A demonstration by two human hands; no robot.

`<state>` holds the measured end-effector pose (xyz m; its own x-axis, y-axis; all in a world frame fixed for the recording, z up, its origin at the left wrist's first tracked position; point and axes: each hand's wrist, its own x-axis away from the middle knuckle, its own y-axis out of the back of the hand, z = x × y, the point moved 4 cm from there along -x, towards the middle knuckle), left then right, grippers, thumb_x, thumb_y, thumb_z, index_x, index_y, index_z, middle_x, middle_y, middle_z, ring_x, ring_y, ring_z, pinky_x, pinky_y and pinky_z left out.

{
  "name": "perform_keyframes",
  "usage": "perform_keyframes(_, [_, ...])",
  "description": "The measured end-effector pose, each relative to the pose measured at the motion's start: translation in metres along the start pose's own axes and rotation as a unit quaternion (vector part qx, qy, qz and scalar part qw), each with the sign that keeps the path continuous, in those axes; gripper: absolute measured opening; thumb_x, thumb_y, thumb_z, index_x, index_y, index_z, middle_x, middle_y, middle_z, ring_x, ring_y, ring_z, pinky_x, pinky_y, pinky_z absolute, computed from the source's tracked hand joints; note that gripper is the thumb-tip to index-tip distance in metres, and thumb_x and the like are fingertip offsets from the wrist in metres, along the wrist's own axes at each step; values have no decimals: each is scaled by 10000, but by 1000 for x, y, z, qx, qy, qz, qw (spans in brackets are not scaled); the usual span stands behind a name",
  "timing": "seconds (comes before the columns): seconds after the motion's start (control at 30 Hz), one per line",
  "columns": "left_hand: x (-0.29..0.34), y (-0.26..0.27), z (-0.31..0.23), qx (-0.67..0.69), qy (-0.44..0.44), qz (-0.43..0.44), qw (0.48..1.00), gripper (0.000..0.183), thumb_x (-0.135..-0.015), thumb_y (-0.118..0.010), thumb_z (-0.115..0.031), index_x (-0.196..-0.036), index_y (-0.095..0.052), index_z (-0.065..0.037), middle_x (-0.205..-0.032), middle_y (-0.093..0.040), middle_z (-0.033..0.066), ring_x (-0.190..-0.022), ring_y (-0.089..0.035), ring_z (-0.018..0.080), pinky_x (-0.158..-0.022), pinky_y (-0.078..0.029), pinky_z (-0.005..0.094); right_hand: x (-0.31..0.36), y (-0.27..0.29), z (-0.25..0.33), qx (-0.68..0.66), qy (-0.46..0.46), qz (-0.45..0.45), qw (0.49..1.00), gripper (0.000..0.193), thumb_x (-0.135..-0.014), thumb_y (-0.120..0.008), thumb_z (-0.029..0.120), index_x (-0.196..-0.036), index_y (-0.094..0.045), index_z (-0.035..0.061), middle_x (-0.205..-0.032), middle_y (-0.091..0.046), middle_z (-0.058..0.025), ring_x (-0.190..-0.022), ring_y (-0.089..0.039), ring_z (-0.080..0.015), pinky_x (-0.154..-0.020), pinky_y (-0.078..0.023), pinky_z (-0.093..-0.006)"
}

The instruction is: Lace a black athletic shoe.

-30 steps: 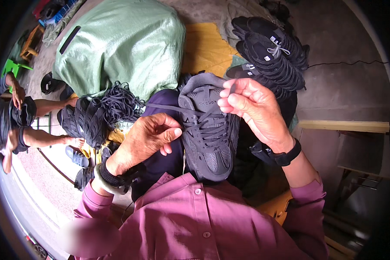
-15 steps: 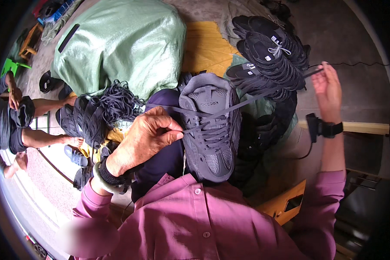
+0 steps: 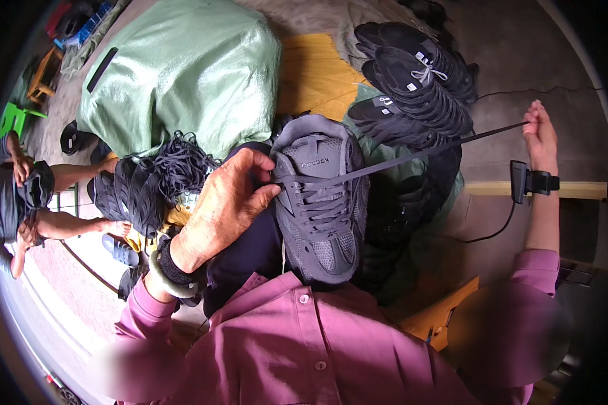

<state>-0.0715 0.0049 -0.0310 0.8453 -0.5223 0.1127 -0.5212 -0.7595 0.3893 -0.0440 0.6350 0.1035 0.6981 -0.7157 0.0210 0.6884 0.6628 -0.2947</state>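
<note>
A dark grey sneaker (image 3: pixel 321 202) rests upright on my lap, toe toward me, its front laced through crossed rows. At the left edge of its collar, my left hand (image 3: pixel 233 199) has thumb and forefinger closed on the flat lace by the upper eyelets. The dark shoelace (image 3: pixel 412 156) runs from there across the tongue, stretched taut up to the right. Its far end is pinched in the fingers of my right hand (image 3: pixel 540 138), held well out to the right, away from the shoe.
Stacks of black shoe uppers (image 3: pixel 419 88) lie at the far right. A pale green sack (image 3: pixel 189 74) stands far left, with a heap of dark laces (image 3: pixel 182 162) before it. Another person's hand (image 3: pixel 23 165) holds a dark piece at the left. A wooden board (image 3: pixel 446 304) is near right.
My right hand has moved farther right, drawing the lace straighter. A loose lace loop left of the shoe is gone. My left hand has shifted slightly up and left to the shoe's edge.
</note>
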Motion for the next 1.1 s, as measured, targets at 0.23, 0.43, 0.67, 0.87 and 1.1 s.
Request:
perform_keyframes(0.23, [1, 15, -4, -36, -49, 13, 998, 131, -914, -769, -98, -999, -715, -14, -886, -658, 75, -753, -629, 183, -691, -510, 325, 126, -91, -99, 255, -41, 189, 947, 201, -1001, -671, 160, -1166, -674, 47, -888, -643, 33, -607, -429, 4, -465, -316, -173])
perform_keyframes(0.43, [22, 23, -10, -188, -87, -20, 978, 119, -861, -770, -30, -972, -733, -14, -864, -639, 96, -733, -597, 232, -648, -477, 345, 234, -175, -164, 350, -25, 370, 860, 112, -986, -682, 130, -1009, -711, 25, -879, -677, 31, -766, -576, -60, -709, -485, -245])
perform_keyframes(0.67, [22, 41, -7, -271, -87, 94, 954, 105, -868, -756, -70, -966, -767, -33, -858, -658, 95, -745, -640, 250, -671, -513, 358, 263, -194, -165, 416, -52, 458, 784, 72, -944, -716, 61, -931, -705, -9, -868, -635, -6, -807, -588, -76, -744, -484, -262])
perform_keyframes(0.87, [-11, 22, -33, -159, -88, 2, 983, 107, -865, -767, -31, -971, -751, -36, -899, -668, 98, -855, -652, 241, -757, -535, 347, 267, -198, -158, 464, 26, 446, 765, 81, -903, -743, 74, -891, -696, 10, -829, -591, -26, -754, -574, -104, -713, -472, -280])
perform_keyframes(1.1, [-48, -22, -58, -127, -230, 34, 964, 185, -796, -775, 0, -974, -751, -44, -960, -700, 115, -912, -668, 322, -843, -545, 409, 268, -203, -160, 471, 60, 433, 766, 111, -875, -738, 47, -844, -639, 9, -818, -605, -46, -724, -588, -129, -681, -477, -306])
